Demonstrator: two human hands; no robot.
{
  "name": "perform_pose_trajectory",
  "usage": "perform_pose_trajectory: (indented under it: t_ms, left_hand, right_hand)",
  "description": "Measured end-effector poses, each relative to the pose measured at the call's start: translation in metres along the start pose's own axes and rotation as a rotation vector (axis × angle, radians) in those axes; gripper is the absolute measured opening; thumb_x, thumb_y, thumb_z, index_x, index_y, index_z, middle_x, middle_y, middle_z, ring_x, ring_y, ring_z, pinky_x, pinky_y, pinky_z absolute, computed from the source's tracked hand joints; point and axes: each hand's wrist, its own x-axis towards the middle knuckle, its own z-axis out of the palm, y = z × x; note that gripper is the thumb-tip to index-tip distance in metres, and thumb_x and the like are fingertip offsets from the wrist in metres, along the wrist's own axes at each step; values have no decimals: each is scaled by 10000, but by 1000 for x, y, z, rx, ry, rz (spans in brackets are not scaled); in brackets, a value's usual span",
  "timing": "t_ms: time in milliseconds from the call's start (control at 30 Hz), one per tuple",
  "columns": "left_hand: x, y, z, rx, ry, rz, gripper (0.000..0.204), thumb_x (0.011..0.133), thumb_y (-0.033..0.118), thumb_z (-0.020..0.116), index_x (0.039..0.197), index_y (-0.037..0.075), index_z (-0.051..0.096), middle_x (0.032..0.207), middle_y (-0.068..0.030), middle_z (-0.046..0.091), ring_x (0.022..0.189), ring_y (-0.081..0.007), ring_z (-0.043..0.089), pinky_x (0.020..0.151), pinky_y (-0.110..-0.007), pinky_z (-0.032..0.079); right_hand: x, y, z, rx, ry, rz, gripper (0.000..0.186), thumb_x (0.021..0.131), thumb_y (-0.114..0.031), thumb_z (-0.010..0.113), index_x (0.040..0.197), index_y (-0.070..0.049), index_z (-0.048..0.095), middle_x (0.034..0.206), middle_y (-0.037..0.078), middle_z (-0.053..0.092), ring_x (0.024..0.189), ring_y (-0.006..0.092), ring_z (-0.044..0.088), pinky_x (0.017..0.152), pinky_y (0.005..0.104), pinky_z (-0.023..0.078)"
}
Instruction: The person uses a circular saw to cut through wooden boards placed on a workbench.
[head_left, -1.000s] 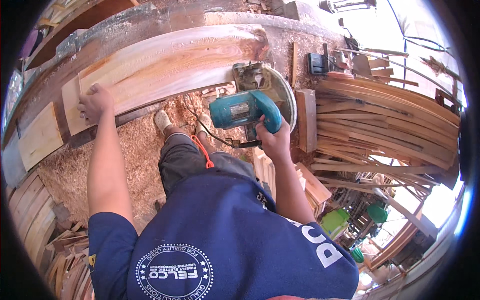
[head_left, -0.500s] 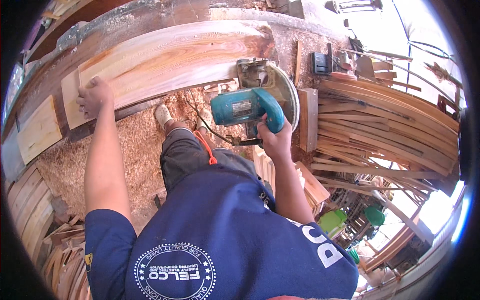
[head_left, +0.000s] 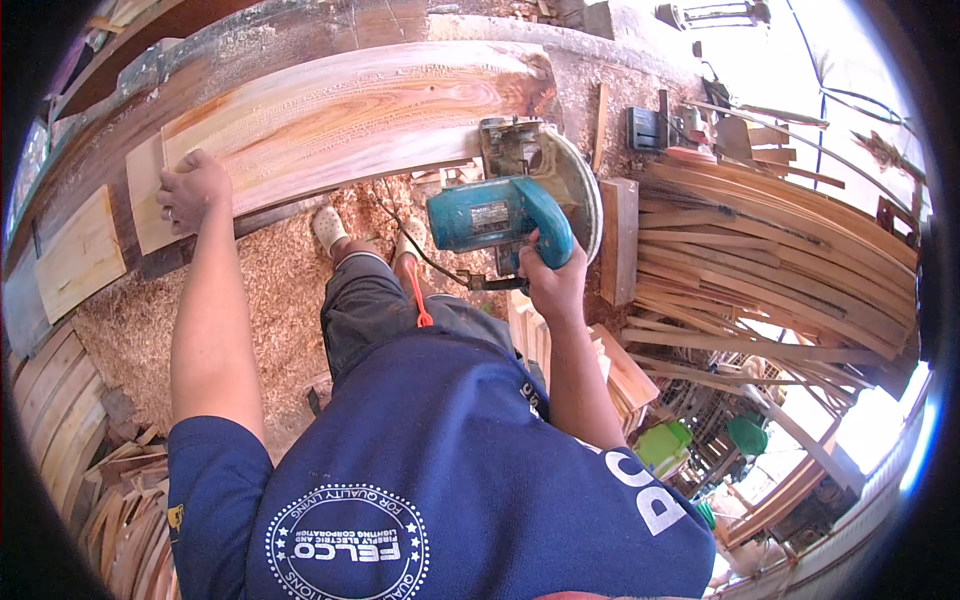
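My right hand (head_left: 553,277) is wrapped round the rear handle of a teal circular saw (head_left: 475,215). The saw's base rests at the right end of a wide wooden board (head_left: 350,110), at its near edge, with the round guard hanging past that end. At the board's left end my left hand (head_left: 196,192) has its fingers curled over the near corner. Under that corner lies a paler flat board (head_left: 148,205). The saw blade is hidden by the guard and base.
A dark cord (head_left: 420,257) trails from the saw past my legs. Wood shavings (head_left: 270,300) cover the floor around my feet. A smaller pale board (head_left: 80,258) lies at the left. Long wooden strips (head_left: 780,260) are stacked at the right, beside an upright wood block (head_left: 619,240).
The whole view has shifted very slightly. Both hands keep their holds, and the saw stays at the board's right end with no clear movement along it.
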Motion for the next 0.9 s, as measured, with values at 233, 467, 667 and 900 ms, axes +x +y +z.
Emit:
perform_pose_trajectory:
  t_ms: [233,467,667,900]
  left_hand:
    - [0,-1,0,-14,5,0,682,932,515,460,1504,147,506,1521,-202,477,1408,-415,442,1121,-603,353]
    - [1,-2,-1,1,-8,4,690,930,529,463,1506,152,509,1524,-209,474,1406,-415,444,1108,-616,361]
    - [2,-4,1,32,-18,24,696,958,533,422,1543,158,461,1525,-227,466,1384,-436,454,1104,-632,357]
    - [1,-4,-3,46,-39,48,679,980,524,385,1543,150,449,1526,-238,459,1369,-443,456,1095,-626,353]
  right_hand:
    - [1,6,1,-4,13,-35,143,855,-38,677,996,-30,652,852,4,627,775,86,576,721,278,494]
    - [7,20,0,-57,5,-132,140,880,18,657,1001,-32,608,750,27,633,624,108,598,593,264,478]
    - [5,9,7,28,18,-83,127,888,16,659,994,-33,610,747,23,622,629,108,598,595,266,479]
    - [8,8,6,44,2,-52,137,874,-6,671,1007,-30,647,832,-2,627,723,73,586,652,249,481]
